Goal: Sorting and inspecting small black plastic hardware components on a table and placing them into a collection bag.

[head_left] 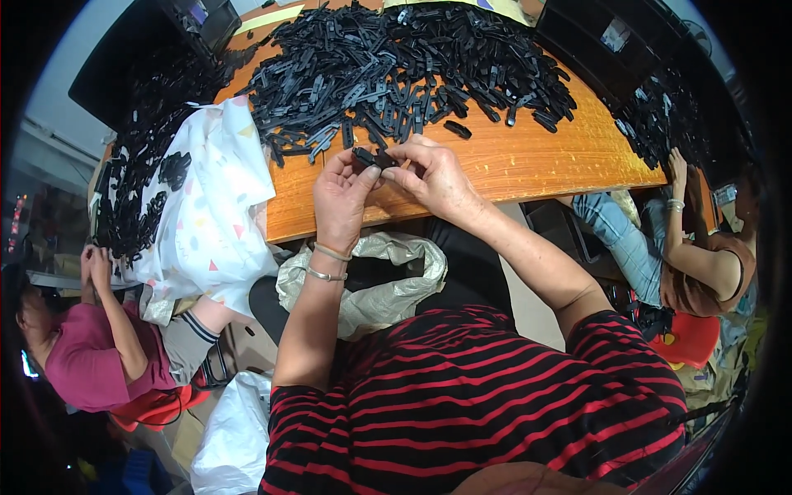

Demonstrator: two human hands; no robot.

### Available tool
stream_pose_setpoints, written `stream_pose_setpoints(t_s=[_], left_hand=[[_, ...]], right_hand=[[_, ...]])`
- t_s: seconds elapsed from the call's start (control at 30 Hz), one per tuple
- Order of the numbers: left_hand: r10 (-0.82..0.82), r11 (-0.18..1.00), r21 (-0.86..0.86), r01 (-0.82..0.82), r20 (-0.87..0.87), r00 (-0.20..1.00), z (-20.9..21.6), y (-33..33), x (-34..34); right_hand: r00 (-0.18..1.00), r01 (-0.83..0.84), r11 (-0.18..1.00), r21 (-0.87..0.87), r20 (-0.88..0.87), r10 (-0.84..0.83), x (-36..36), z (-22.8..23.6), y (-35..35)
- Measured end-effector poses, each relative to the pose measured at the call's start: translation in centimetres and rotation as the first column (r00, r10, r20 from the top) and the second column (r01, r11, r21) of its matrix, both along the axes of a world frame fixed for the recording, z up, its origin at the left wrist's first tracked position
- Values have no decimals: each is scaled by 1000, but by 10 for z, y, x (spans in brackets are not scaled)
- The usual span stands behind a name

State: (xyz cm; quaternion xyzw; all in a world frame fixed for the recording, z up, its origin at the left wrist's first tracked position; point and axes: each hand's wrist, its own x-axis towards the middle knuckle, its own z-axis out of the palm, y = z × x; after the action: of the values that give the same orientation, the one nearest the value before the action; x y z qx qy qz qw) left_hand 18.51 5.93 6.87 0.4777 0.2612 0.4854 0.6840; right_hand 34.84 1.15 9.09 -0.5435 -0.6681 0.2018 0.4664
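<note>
Both hands, left hand [342, 194] and right hand [433, 177], pinch one black clip [375, 157], grips clamped for joining; pile [404, 66] at twelve o'clock on worktop [528, 161].

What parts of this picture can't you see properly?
- The small black part between the left hand and right hand: fingers cover most of it, head view.
- Single pieces in the black pile: too small and tangled.
- The table's far edge: cut off by the picture's rim.

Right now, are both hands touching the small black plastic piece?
Touching. The head view shows left hand and right hand pinching the small black plastic piece between fingers.
</note>
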Motion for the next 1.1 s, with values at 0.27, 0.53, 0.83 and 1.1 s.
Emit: stream_pose_setpoints(t_s=[0.27, 0.53, 0.83, 1.1], left_hand=[[89, 968, 240, -70, -69, 994, 7, -6, 3], [239, 932, 296, -209, -67, 969, 13, -28, 9], [321, 818, 562, -119, -276, 906, 22, -27, -3], [147, 967, 237, -89, -238, 960, 9, -40, -32]], right_hand=[[986, -4, 989, 149, 165, -21, 1, 5, 3], [997, 35, 998, 59, 70, -39, -15, 8, -5], [969, -107, 980, -166, -238, 66, -14, -4, -1], [977, -166, 972, -169, -163, 138, -36, -25, -23]])
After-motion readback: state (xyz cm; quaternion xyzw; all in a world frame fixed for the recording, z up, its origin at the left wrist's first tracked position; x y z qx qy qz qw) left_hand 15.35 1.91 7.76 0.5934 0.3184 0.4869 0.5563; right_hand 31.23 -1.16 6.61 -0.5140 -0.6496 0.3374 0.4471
